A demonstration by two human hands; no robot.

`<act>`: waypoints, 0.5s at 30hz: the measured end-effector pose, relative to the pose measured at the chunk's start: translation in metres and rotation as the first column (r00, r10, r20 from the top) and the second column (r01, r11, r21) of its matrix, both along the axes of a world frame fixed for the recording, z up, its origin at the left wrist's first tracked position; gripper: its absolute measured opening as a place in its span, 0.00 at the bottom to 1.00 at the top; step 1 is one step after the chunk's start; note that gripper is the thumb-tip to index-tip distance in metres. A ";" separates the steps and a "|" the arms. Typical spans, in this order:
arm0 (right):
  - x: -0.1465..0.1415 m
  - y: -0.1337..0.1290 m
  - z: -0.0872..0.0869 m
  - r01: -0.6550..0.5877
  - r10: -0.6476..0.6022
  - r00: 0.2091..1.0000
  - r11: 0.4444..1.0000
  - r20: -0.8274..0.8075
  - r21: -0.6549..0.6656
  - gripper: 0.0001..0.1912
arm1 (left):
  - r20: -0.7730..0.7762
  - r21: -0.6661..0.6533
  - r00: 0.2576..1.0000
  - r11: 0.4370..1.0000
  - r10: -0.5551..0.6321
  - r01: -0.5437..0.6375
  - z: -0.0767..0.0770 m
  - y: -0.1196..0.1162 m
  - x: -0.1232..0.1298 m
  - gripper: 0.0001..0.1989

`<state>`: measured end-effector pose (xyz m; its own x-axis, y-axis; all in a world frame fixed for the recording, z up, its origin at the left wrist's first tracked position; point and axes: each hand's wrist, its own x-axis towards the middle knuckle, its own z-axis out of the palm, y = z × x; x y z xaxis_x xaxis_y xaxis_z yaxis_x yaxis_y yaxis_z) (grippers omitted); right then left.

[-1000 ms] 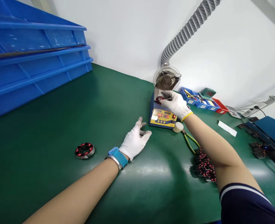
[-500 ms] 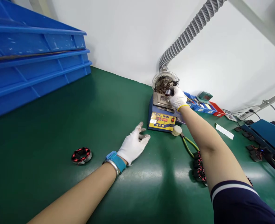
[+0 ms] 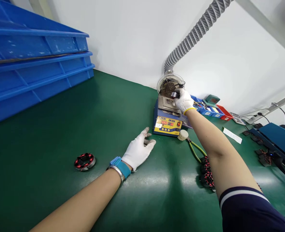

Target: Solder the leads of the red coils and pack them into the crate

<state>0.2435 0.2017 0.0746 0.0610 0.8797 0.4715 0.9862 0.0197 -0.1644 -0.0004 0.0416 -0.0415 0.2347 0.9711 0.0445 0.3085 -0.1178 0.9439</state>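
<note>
In the head view my gloved right hand [image 3: 184,100] grips a motor stator [image 3: 175,95] by its rim, over the top of a solder pot [image 3: 167,124] with a yellow front panel and red digits. The stator's underside is hidden from me. My gloved left hand [image 3: 139,149] rests on the green table just left of the solder pot, fingers apart and holding nothing. A wristband and a metal bangle circle that wrist. Left of it lies another stator [image 3: 84,161] with red and black windings.
Blue crates [image 3: 41,71] are stacked at the left. An exhaust fan [image 3: 170,87] with a grey hose [image 3: 197,35] stands behind the pot. Green-handled pliers [image 3: 194,150], a round pale tub [image 3: 183,135] and several stators [image 3: 206,175] lie near my right forearm. Small bins [image 3: 208,111] sit behind.
Both hands stay almost where they were, the right one still holding the stator over the pot. The digits on the solder pot's display have changed.
</note>
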 end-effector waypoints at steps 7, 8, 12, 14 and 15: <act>-0.005 -0.003 -0.004 0.042 -0.043 0.999 0.997 -0.008 -0.065 0.23 | 0.012 -0.004 1.000 1.000 -0.004 0.004 -0.002 0.000 0.000 0.33; -0.004 -0.003 -0.003 0.039 -0.040 0.999 0.998 -0.009 -0.058 0.23 | 0.012 -0.005 1.000 1.000 -0.004 0.005 -0.002 0.000 0.000 0.33; -0.001 -0.002 0.002 0.020 -0.020 1.000 1.000 -0.011 0.003 0.24 | 0.016 0.002 1.000 1.000 -0.004 0.004 -0.003 0.000 0.000 0.32; 0.000 -0.001 0.003 0.024 -0.024 1.000 1.000 -0.012 0.004 0.24 | 0.016 0.002 1.000 1.000 -0.005 0.004 -0.004 0.000 0.000 0.33; -0.001 -0.002 0.003 0.028 -0.028 1.000 1.000 -0.014 -0.005 0.24 | 0.015 0.001 1.000 1.000 -0.005 0.005 -0.004 0.001 0.000 0.33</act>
<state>0.2430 0.2000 0.0771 0.0922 0.8800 0.4660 0.9839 -0.0086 -0.1785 -0.0006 0.0421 -0.0457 0.2384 0.9699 0.0487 0.2934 -0.1197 0.9485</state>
